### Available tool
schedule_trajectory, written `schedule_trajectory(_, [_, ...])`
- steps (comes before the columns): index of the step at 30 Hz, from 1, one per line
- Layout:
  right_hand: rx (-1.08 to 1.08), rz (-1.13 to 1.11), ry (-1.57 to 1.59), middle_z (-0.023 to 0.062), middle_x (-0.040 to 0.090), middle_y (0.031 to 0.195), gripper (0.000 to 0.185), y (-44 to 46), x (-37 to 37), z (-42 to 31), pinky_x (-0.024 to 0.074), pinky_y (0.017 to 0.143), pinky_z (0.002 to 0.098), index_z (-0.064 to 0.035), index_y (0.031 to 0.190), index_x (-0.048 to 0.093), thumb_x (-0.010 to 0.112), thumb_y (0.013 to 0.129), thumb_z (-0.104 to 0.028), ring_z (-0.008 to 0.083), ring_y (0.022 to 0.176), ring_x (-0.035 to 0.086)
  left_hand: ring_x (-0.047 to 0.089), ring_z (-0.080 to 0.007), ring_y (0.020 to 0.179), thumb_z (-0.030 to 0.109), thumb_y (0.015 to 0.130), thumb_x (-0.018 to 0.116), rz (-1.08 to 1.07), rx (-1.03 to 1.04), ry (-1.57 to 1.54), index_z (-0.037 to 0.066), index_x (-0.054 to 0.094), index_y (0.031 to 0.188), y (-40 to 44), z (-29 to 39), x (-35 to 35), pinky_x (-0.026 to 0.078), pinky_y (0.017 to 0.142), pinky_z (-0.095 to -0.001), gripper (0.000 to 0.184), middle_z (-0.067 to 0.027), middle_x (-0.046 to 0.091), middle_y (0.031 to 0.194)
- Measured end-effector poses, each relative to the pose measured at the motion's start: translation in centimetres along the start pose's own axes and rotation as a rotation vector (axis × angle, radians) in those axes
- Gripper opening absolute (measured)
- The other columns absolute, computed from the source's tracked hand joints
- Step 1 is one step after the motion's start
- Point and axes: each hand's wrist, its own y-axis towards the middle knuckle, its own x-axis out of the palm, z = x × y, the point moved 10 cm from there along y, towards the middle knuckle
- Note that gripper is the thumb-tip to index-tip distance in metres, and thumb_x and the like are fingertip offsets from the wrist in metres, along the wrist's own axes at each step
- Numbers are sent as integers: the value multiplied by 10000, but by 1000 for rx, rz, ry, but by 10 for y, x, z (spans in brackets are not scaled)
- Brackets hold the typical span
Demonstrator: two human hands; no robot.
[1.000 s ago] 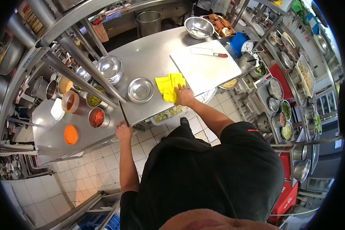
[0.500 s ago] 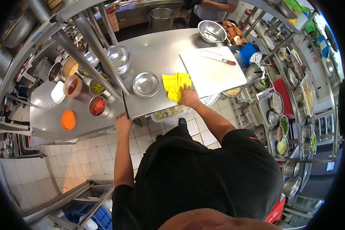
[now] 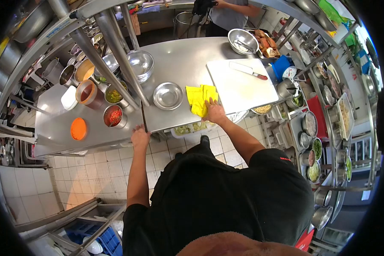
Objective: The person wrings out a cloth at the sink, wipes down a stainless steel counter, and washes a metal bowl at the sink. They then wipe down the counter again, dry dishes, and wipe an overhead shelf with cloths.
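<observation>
My right hand (image 3: 215, 112) lies on the near right edge of a folded yellow cloth (image 3: 197, 100), fingers stretched out over it. The cloth is on the steel counter, next to a white cutting board (image 3: 247, 94). On the board's far part rests a knife (image 3: 245, 69) with a reddish handle. My left hand (image 3: 140, 137) rests at the counter's front edge, by the dark seam between two counter sections, its fingers out and nothing visible in them. An empty metal bowl (image 3: 168, 96) stands between the hands, farther back. A metal container of chopped red food (image 3: 113, 116) is nearest my left hand.
Metal posts (image 3: 130, 68) rise from the counter on the left. An orange lid (image 3: 78, 129) and sauce containers stand there. A colander-like bowl (image 3: 243, 41) sits at the back right. Racks with food containers (image 3: 310, 123) line the right. A person (image 3: 232, 17) stands behind the counter.
The view has shifted slightly, so the counter appears a little farther right. Behind the counter, the person and a dark item show more. Both my hands keep their places on the cloth and counter edge.
</observation>
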Motion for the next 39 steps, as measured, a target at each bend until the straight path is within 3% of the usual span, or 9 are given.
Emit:
schedule_trajectory(8, [14, -2, 68, 194, 263, 1489, 1071, 1, 4, 2, 304, 1074, 474, -86, 1431, 302, 822, 579, -474, 370, 1353, 295, 574, -344, 1071, 397, 781, 662, -10, 8, 23, 99, 517, 1270, 3, -1, 5, 466, 907, -430, 590, -160, 577, 1190])
schedule_trajectory(16, [22, -33, 84, 177, 245, 1501, 1075, 1, 3, 1, 283, 1103, 407, -94, 1431, 310, 824, 572, -484, 346, 1372, 268, 574, -357, 1049, 376, 789, 660, 1, 57, -23, 82, 539, 1230, 4, 1, 7, 436, 956, -419, 544, -164, 571, 1155])
schedule_trajectory(21, [2, -4, 72, 177, 257, 1496, 1089, 3, 7, 3, 292, 1096, 421, -91, 1430, 311, 822, 562, -507, 345, 1366, 280, 578, -348, 1042, 381, 780, 669, 23, 50, -35, 80, 545, 1227, 5, -1, 10, 437, 956, -416, 553, -156, 574, 1147])
schedule_trajectory(37, [-15, 41, 43, 191, 294, 1476, 1113, 5, 7, 1, 325, 1070, 444, -78, 1419, 330, 826, 532, -533, 367, 1334, 333, 585, -343, 1018, 414, 756, 677, 32, 59, -37, 92, 556, 1224, 4, -3, 2, 486, 859, -415, 581, -139, 599, 1135])
schedule_trajectory(39, [-20, 29, 57, 226, 284, 1468, 1106, 4, 4, -1, 317, 1084, 408, -56, 1414, 337, 829, 533, -510, 382, 1338, 319, 585, -339, 1013, 420, 752, 679, 11, 36, -43, 92, 556, 1229, 3, -2, -2, 492, 842, -413, 592, -138, 601, 1131])
